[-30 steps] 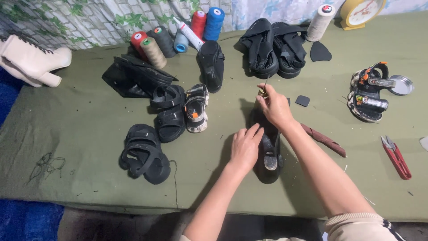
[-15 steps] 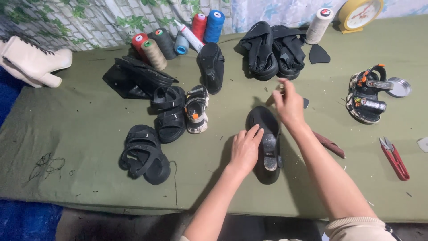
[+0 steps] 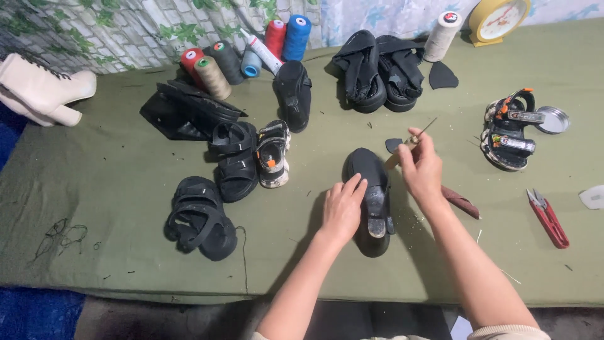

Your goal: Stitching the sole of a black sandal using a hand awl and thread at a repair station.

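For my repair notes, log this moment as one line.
left hand: steadies black sandal | right hand: holds awl raised | table

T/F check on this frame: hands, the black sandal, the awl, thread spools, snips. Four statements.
1. The left hand rests on the black sandal. True.
2. The right hand is empty. False: it holds an awl with a thin metal point.
3. The red snips lie on the green table, apart from both hands. True.
4. The thread spools stand at the table's near edge. False: they sit at the far edge, by the wall.
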